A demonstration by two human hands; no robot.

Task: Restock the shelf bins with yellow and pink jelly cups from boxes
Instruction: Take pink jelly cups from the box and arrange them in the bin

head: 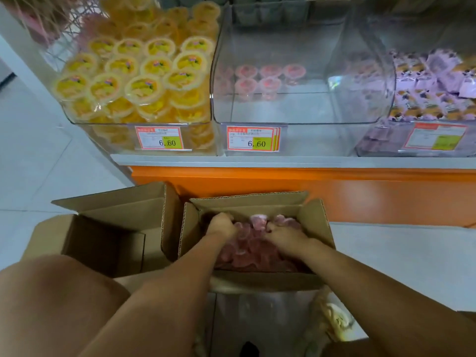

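Both forearms reach down into an open cardboard box on the floor. The left grip, knuckles up, curls into the box's far-left corner; I cannot tell whether it holds anything. The right grip curls round pink jelly cups, glossy and heaped wall to wall. Upright corrugated flaps hem the opening. A 2nd box gapes just left. Above, the clear middle bin keeps a few pink cups at its back, open room before them; yellow jelly cups crowd its left neighbour.

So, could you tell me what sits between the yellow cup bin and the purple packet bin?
The head view shows a clear bin holding just a few pink jelly cups.
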